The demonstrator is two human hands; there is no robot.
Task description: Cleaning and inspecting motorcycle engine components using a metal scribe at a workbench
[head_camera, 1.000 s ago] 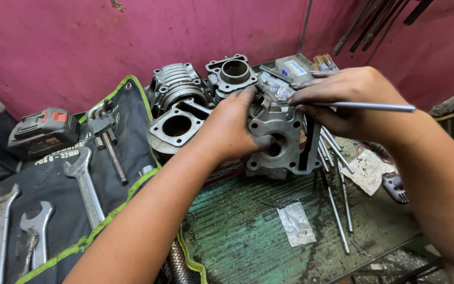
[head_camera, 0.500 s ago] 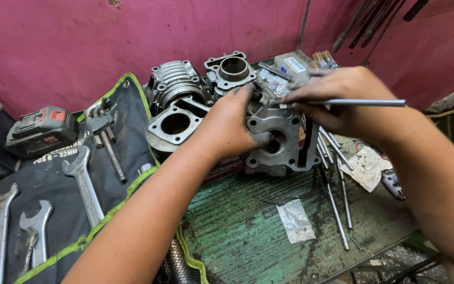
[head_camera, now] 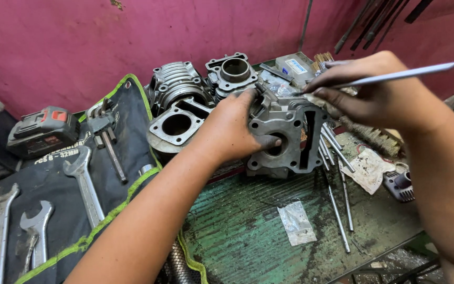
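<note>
My left hand (head_camera: 235, 129) clamps the grey cast-metal engine casing (head_camera: 285, 142) that stands on edge on the green, worn bench (head_camera: 237, 231), near its back half and just in front of the pink wall. My palm lies over the casing's left flank and my thumb reaches across its face to the rim of the round bore in the middle. So that grip is closed on the casing. The casting is dull aluminium grey, smeared with dark grime, with bolt holes at its corners, a tall narrow slot down its right side and ribbed edges along the top.

My right hand (head_camera: 379, 97) is above the casing's top right corner, its fingers pinched shut around a thin bright metal rod (head_camera: 395, 76). The rod runs from the fingertips out to the right, almost level, and its left end meets the top of the casing.

Behind my left hand stand a finned cylinder (head_camera: 177, 87) and a second block with a round bore (head_camera: 235, 68), and a flat square flange piece (head_camera: 177, 126) lies beside them. Several long studs (head_camera: 337, 210) lie on the bench to the right of the casing, with a small clear plastic bag (head_camera: 296, 223) near them. To the left a dark tool roll with a green edge (head_camera: 106, 168) holds spanners (head_camera: 82, 181).
</note>
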